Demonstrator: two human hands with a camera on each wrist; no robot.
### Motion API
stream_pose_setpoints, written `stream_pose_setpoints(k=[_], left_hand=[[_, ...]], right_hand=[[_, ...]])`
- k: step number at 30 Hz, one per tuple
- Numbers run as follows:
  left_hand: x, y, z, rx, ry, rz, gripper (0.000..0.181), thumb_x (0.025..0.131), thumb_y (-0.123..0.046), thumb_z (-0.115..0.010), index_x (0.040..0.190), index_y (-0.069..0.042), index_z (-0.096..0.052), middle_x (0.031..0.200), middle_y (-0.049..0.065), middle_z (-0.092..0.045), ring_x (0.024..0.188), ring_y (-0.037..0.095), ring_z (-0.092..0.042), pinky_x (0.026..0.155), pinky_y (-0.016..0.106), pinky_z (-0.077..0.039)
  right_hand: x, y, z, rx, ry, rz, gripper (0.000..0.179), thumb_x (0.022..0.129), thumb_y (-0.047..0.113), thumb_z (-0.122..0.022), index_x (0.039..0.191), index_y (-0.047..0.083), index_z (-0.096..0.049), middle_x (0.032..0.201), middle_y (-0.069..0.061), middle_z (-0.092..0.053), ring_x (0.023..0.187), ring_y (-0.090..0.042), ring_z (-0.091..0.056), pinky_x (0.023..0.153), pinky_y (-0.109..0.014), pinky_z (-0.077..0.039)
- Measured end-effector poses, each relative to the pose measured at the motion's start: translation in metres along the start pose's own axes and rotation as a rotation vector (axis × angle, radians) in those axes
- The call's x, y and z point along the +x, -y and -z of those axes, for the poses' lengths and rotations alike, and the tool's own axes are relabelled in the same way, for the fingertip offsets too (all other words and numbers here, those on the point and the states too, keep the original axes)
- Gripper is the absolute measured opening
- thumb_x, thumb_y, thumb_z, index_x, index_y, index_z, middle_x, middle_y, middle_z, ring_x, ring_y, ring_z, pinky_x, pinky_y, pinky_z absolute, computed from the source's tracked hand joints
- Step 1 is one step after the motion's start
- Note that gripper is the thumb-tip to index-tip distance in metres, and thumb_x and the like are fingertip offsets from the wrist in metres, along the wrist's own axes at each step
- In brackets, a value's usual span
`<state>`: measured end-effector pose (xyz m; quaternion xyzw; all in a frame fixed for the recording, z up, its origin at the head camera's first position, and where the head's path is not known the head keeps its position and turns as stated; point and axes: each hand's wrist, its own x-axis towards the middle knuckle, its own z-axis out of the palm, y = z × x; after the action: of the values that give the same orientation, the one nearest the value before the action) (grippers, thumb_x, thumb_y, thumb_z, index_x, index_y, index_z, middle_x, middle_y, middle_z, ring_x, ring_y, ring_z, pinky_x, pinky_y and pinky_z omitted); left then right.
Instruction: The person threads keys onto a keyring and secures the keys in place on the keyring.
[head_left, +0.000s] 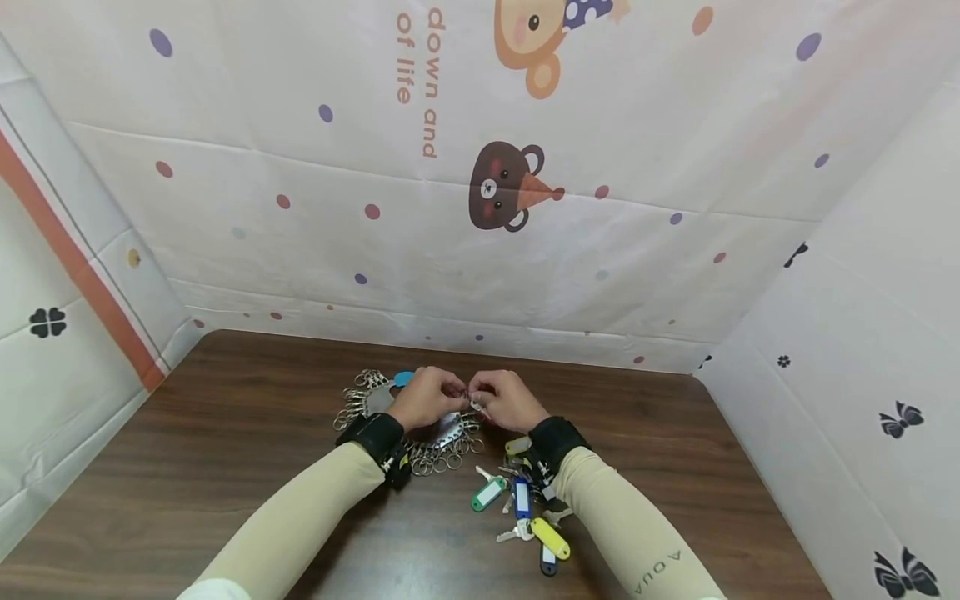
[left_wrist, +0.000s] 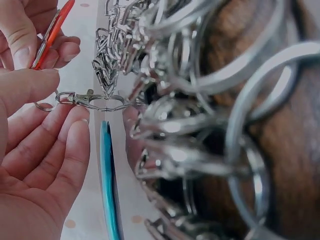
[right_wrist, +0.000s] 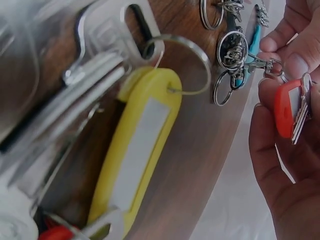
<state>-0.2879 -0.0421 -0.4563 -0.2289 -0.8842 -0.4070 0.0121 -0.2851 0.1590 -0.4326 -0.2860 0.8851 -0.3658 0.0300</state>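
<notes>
My left hand point(head_left: 423, 400) pinches the ring end of a small metal snap hook point(left_wrist: 82, 98), one of many on a metal key holder point(head_left: 378, 400). The holder lies beneath the hands, its rim fringed with snap hooks and split rings point(head_left: 438, 460). A blue piece point(head_left: 403, 378) shows at its far edge. Close beside the left fingertips, my right hand point(head_left: 510, 400) holds a red key tag point(right_wrist: 284, 112) with a silver key point(right_wrist: 301, 115) against it. In the right wrist view, the red tag sits right at the snap hook's ring point(right_wrist: 275, 67).
On the brown table point(head_left: 637, 467), near the right forearm, lies a pile of tagged keys: a green tag point(head_left: 489, 493), a blue tag point(head_left: 522, 497), a yellow tag point(head_left: 550, 538) and a black tag point(head_left: 548, 560). Printed white sheets point(head_left: 420, 250) surround the table's back and sides.
</notes>
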Motion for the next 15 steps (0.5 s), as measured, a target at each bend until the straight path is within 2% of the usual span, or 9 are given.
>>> stream_pose_setpoints(k=[5, 10, 15], left_hand=[[0.0, -0.003, 0.004, -0.006, -0.001, 0.045, 0.018, 0.089, -0.018, -0.082, 0.104, -0.008, -0.081, 0.092, 0.003, -0.081, 0.082, 0.012, -0.074, 0.074, 0.028, -0.06], [-0.001, -0.008, 0.01, -0.026, -0.046, 0.072, 0.017, 0.092, -0.013, -0.078, 0.107, -0.006, -0.08, 0.095, 0.006, -0.08, 0.084, 0.016, -0.074, 0.074, 0.031, -0.061], [-0.003, -0.012, 0.012, -0.031, -0.056, 0.099, 0.015, 0.093, -0.011, -0.076, 0.106, -0.004, -0.08, 0.094, 0.005, -0.08, 0.082, 0.014, -0.073, 0.074, 0.03, -0.06]], right_hand=[[0.001, 0.0, 0.004, 0.02, 0.014, -0.06, 0.012, 0.103, 0.001, -0.06, 0.096, 0.006, -0.069, 0.081, -0.009, -0.065, 0.062, -0.012, -0.055, 0.057, -0.025, -0.046], [0.005, -0.006, 0.009, 0.071, 0.018, -0.146, 0.008, 0.102, 0.0, -0.06, 0.104, 0.003, -0.067, 0.087, -0.014, -0.067, 0.065, -0.016, -0.064, 0.058, -0.027, -0.053], [0.011, -0.016, 0.01, 0.03, -0.03, -0.208, 0.008, 0.1, 0.001, -0.063, 0.106, 0.001, -0.068, 0.091, -0.011, -0.067, 0.069, -0.016, -0.063, 0.064, -0.028, -0.056]])
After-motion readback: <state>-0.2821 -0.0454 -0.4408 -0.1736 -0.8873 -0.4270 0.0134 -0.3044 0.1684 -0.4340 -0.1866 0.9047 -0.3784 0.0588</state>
